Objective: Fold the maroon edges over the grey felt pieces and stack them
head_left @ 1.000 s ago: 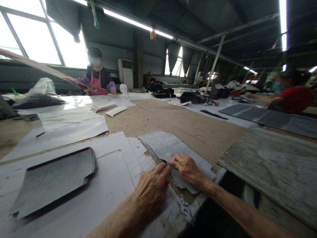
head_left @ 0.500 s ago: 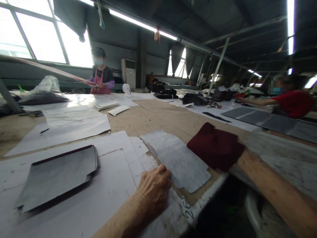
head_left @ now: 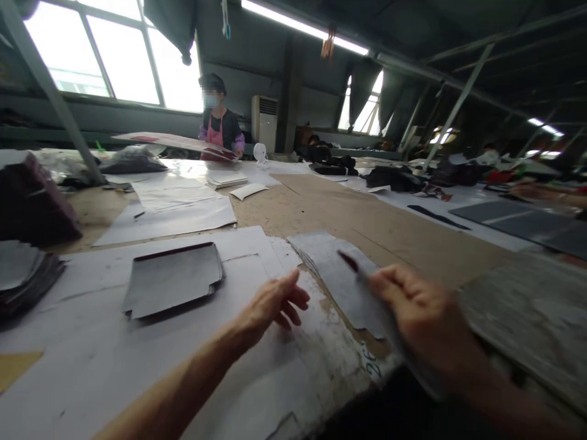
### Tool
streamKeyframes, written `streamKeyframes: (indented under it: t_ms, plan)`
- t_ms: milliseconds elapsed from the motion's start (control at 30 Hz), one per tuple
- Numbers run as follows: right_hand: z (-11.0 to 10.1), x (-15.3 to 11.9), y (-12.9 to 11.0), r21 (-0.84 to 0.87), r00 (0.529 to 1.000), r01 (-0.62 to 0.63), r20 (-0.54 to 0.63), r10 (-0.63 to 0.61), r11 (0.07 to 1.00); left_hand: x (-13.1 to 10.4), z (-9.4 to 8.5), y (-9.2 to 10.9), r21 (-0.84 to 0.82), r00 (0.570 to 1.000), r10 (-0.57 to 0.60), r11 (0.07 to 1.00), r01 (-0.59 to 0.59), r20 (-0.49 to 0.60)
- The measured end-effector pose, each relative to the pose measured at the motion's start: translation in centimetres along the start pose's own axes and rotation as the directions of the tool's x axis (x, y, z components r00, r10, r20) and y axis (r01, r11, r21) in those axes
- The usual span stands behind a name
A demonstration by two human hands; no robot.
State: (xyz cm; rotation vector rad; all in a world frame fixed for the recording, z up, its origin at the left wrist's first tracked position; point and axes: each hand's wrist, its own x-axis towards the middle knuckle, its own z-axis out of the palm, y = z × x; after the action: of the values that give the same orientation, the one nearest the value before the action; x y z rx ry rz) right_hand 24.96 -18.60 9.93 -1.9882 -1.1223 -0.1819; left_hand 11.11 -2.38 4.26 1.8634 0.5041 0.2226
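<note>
My left hand [head_left: 277, 300] hovers over the white sheet [head_left: 247, 360], fingers apart and holding nothing. In my right hand [head_left: 413, 299] is a cut fabric piece [head_left: 394, 324], grey on one face with a dark red corner showing, blurred by motion and tilted on edge. Between my hands lies a stack of grey-backed cut pieces [head_left: 321, 256] by the table's front edge, partly hidden by the held piece. Left of my left hand rests another stack of grey-backed pieces [head_left: 177, 281] with a dark red edge.
More layered pieces [head_left: 27, 275] and a dark red block-like pile [head_left: 34, 201] stand at the far left. Across the table a person in a pink apron [head_left: 215, 131] handles a large sheet [head_left: 183, 143]. Dark grey panels [head_left: 523, 220] lie at right, near another person's arm.
My right hand has swung inward and turned the fabric piece from its dark red face to its grey face. My left hand has lifted off the stack's edge and spread its fingers. The view shifted right.
</note>
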Motion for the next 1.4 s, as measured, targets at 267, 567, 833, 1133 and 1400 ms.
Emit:
streamKeyframes:
  t_ms: [267, 567, 833, 1133, 1400]
  plan:
    - [14.8, -9.3, -8.3, 0.341, 0.780, 0.533, 0.156, -0.605, 0.775, -9.5, -8.0, -2.1, -0.005, 0.926, -0.371, 0.928, 0.372, -0.074]
    - [15.4, -7.6, -9.3, 0.492, 0.611, 0.552, 0.311, -0.728, 0.673, -12.9, -7.8, -3.6, 0.298, 0.920, -0.244, 0.893, 0.336, -0.306]
    - [14.7, 0.1, -5.1, 0.241, 0.506, 0.681, 0.528, -0.682, 0.692, -11.8, -7.0, -4.3, 0.478, 0.934, -0.003, 0.859, 0.186, -0.358]
    - [14.3, -0.2, -4.2, 0.289, 0.414, 0.776, 0.436, -0.799, 0.560, -12.7, -6.6, -6.2, 0.714, 0.844, 0.500, 0.662, -0.227, -0.195]
    - [14.1, -0.8, -3.8, 0.264, 0.280, 0.885, 0.359, -0.890, 0.385, -13.0, -6.8, -6.3, 0.787, 0.868, 0.497, 0.544, -0.292, -0.021]
